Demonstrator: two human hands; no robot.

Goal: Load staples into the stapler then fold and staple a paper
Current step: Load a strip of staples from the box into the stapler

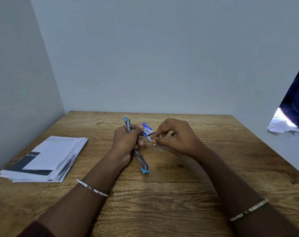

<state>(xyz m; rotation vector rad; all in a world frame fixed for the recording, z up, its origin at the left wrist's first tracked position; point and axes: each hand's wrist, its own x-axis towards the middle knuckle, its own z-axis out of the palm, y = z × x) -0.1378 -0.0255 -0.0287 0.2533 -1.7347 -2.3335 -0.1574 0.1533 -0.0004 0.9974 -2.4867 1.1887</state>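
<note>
My left hand (126, 142) grips a blue stapler (141, 161) that is swung open, its top arm pointing up and away and its metal staple channel pointing down toward me. The same hand's thumb and fingers also hold a small blue staple box (147, 130). My right hand (176, 135) pinches the box's pulled-out inner tray or a staple strip (153, 140) at the box's near end; which of the two I cannot tell. A stack of printed papers (47, 159) lies on the wooden table (179, 185) to the left.
Grey walls enclose the table at the back and left. Crumpled white paper (280, 125) and dark blue fabric (297, 93) show at the right edge beyond the table.
</note>
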